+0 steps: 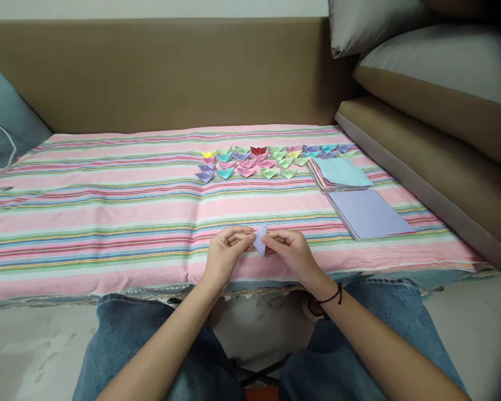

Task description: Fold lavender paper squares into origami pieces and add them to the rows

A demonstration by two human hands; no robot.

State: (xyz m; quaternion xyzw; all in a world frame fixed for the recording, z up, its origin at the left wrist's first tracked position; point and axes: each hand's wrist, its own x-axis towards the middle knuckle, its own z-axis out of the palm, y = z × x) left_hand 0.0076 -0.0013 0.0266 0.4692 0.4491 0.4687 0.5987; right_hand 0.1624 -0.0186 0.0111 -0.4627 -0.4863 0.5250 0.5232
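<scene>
A small folded piece of lavender paper (260,239) is held up between my two hands, just over the near part of the striped cloth. My left hand (227,250) pinches its left side between thumb and fingers. On the opposite edge, my right hand (290,249) grips it the same way. The paper has pointed ends at top and bottom; its inner folds are too small to make out. Beyond my hands, several folded paper boats (247,172) in pink, green, blue, purple, yellow and red stand in rows.
To the right lie a stack of lavender paper sheets (369,214) and, behind it, a stack with light blue on top (344,172). The striped cloth (87,223) covers the surface up to a brown backboard (171,75). Large cushions (442,72) are piled at right.
</scene>
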